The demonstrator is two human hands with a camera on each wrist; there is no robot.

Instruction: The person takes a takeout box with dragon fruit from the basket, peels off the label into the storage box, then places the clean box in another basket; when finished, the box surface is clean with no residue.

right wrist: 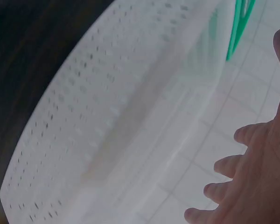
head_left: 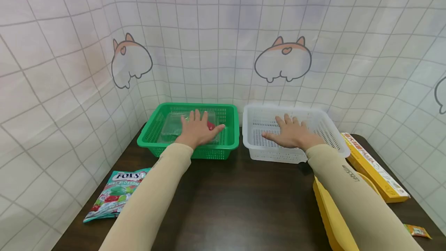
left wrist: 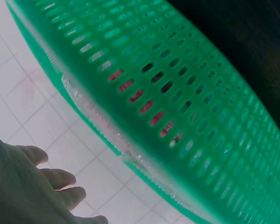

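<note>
Fingers spread, my left hand (head_left: 199, 130) hovers over the green basket (head_left: 188, 153) at the back left. Inside that basket lie a clear plastic container (head_left: 171, 124) and something red (head_left: 210, 126), partly covered by the hand. My right hand (head_left: 290, 133) is stretched out above the white basket (head_left: 275, 155), its fingers also spread. Neither hand holds anything. In the left wrist view the green basket's slotted side (left wrist: 177, 102) shows red through its holes. The right wrist view has the white basket's wall (right wrist: 84, 107) beside the spread fingers (right wrist: 228, 165).
A teal Fox's candy bag (head_left: 116, 193) lies at the left. On the right are a yellow container (head_left: 329, 214) partly under the sleeve, a yellow pasta box (head_left: 374, 167) and a small orange packet (head_left: 417, 231). Patterned cloth (head_left: 209, 49) hangs behind the dark table (head_left: 240, 204).
</note>
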